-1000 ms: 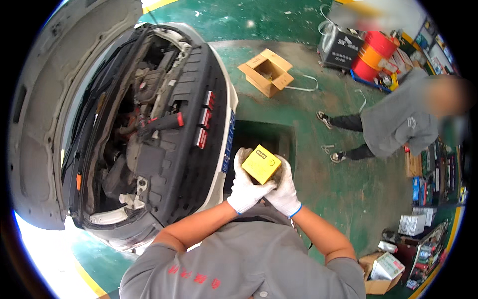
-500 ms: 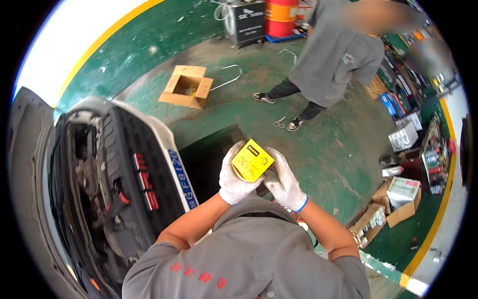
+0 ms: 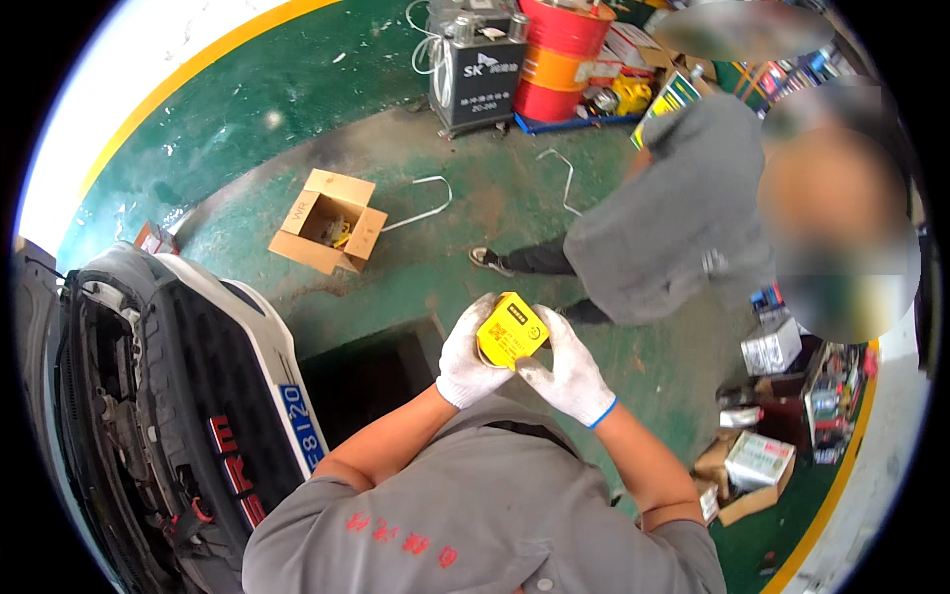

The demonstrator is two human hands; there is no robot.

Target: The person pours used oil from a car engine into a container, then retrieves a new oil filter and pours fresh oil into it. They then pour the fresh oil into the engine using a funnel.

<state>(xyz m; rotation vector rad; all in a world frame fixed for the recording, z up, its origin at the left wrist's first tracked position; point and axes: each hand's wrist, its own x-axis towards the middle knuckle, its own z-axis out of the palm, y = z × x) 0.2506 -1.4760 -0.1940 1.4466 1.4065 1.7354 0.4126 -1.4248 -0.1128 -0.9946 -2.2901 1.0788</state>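
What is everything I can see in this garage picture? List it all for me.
small box: one, yellow, held between both hands
car: one, white, bonnet open, lower left
floor pit: one, dark, beside the car's front
cardboard box: one, brown, open, on the green floor
drum: one, red and orange, top centre
machine: one, dark, left of the drum
co-worker: one, grey top, bending, right
boxes: several, lower right
left hand: white glove, on the small box
right hand: white glove, on the small box
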